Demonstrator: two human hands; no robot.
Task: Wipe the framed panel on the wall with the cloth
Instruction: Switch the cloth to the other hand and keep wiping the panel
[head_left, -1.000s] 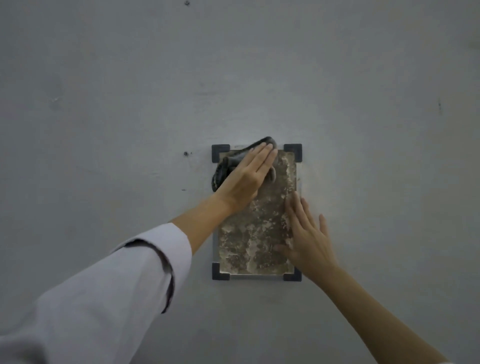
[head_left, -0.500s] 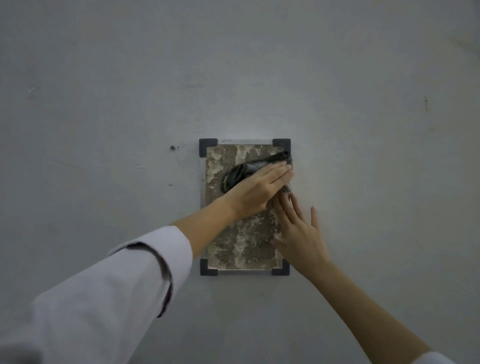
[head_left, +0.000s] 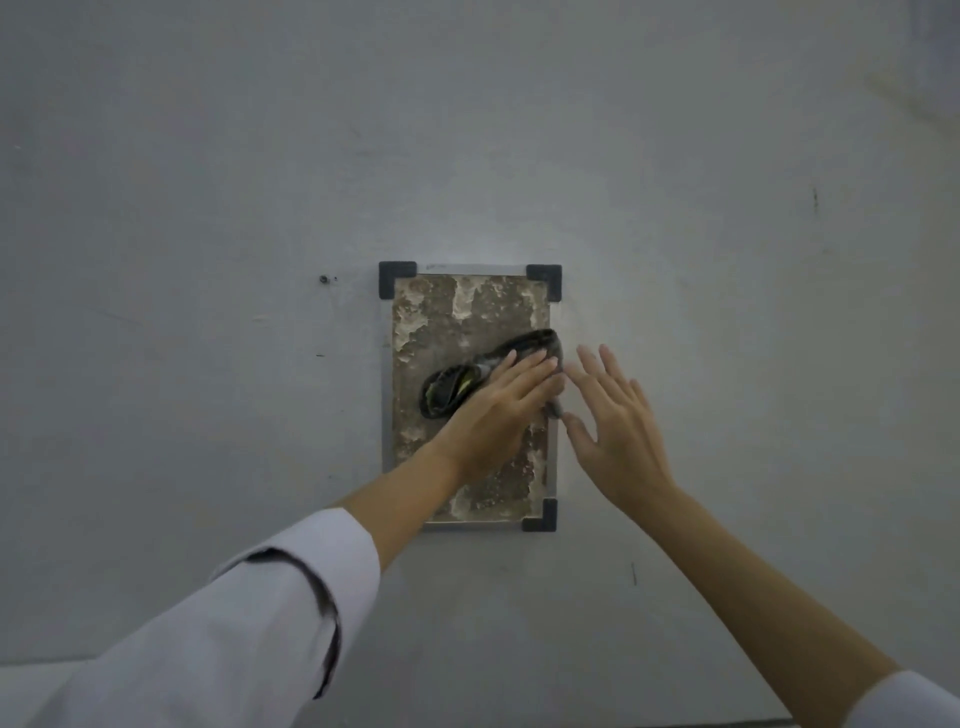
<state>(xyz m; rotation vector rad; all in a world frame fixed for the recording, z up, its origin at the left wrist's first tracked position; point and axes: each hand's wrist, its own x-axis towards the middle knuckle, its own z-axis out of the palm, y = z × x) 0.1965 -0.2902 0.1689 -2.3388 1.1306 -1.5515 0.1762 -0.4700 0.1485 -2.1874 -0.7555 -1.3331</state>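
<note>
Nearest the camera, two forearms reach toward the wall; the left one wears a white long sleeve (head_left: 223, 618). The right hand (head_left: 618, 426) is released, fingers spread, holding nothing, and lies just right of the panel's right edge; contact with the wall cannot be confirmed. The left hand (head_left: 498, 410) is flat, palm down, pressing the dark crumpled cloth with yellow-green flecks (head_left: 457, 384) against the panel rather than clenching it. The cloth protrudes from under the fingers to the left and far side, across the panel's middle.

The mottled brown rectangular panel with grey frame and black corner caps (head_left: 457, 312) hangs on the plain grey wall (head_left: 208, 182).

For the wiping stroke, maintain even palm pressure and keep the cloth bunched under the fingers. Overlap passes and work toward the near portion, which appears unwiped. Steadying the frame edge with the free hand is advisable.
</note>
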